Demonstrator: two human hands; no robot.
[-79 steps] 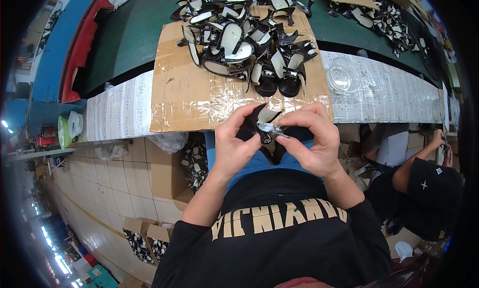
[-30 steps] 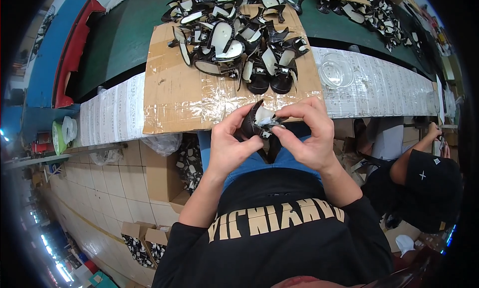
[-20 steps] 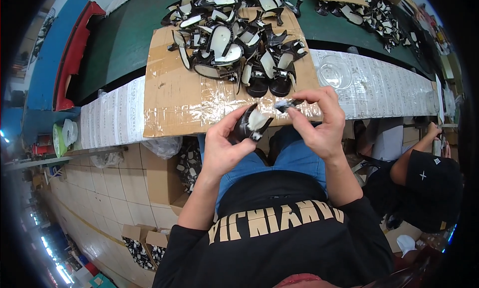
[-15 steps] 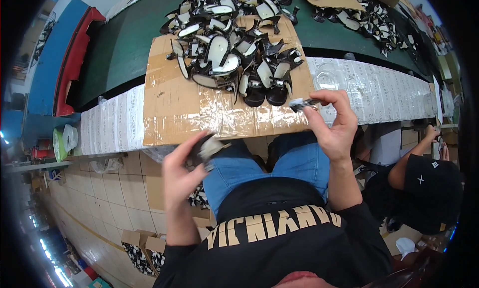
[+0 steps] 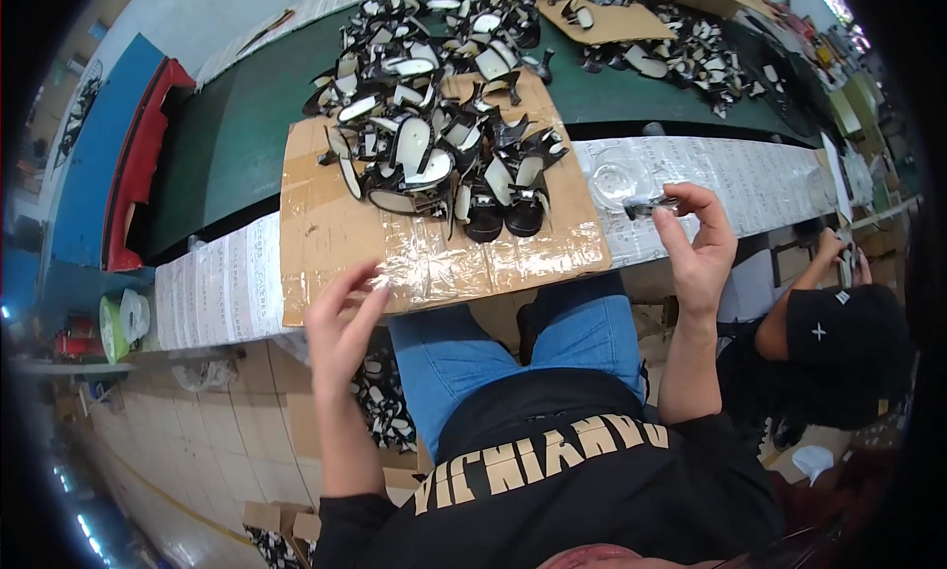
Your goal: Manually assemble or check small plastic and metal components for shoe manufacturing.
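Observation:
A heap of black shoe heels with cream-coloured top faces [image 5: 414, 145] lies on a cardboard sheet [image 5: 345, 239] in front of me. My left hand [image 5: 340, 322] hovers by the sheet's near left edge, fingers apart and holding nothing. Over to the right, my right hand [image 5: 698, 244] pinches a small dark, shiny piece [image 5: 646, 208] between thumb and fingers; its kind is too small to make out. That hand is above the wrapped table edge, close to a round clear dish [image 5: 619, 177].
A green belt [image 5: 222, 165] runs behind the sheet, with more heels [image 5: 705, 71] at its far right. Below my left forearm, a box holds heels [image 5: 385, 401]; other cartons [image 5: 264, 518] stand on the floor. A co-worker [image 5: 838, 357] sits at my right.
The black-and-cream heel that was in my left hand is gone from it, and the fingers have spread. My right hand has moved right, still pinching the small piece. The view has shifted.

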